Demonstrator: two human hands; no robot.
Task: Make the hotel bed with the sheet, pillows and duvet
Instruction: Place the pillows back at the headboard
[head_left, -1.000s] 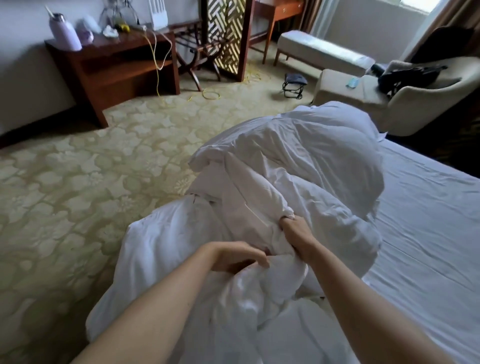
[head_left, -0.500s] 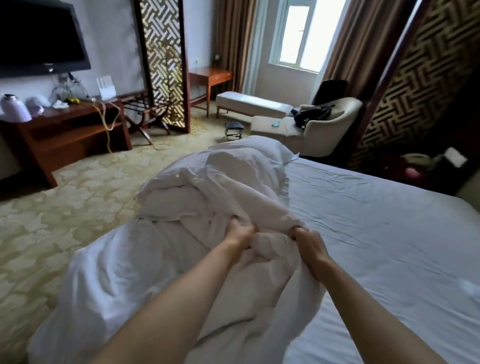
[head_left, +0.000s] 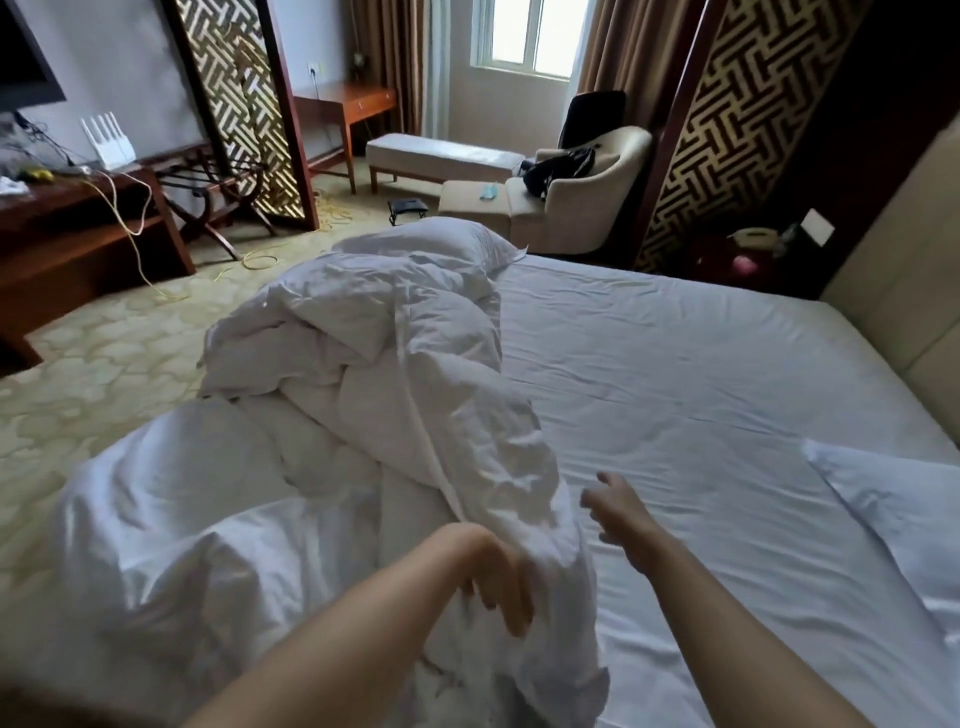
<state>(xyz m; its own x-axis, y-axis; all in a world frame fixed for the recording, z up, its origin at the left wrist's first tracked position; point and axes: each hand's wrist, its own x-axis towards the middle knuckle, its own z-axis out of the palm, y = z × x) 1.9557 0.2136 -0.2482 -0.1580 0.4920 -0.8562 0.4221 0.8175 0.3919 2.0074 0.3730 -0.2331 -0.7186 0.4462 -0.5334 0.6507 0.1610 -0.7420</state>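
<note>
While the duvet (head_left: 374, 374) lies crumpled in a long heap along one side of the sheet (head_left: 675, 374), neither hand grips it. The left hand (head_left: 498, 577) hangs at the duvet's near fold, fingers loose and pointing down, holding nothing. The right hand (head_left: 618, 512) hovers just beside the duvet, fingers spread. One pillow (head_left: 431, 241) sits at the duvet's far end; another pillow (head_left: 893, 514) lies well apart from the duvet, on the sheet.
</note>
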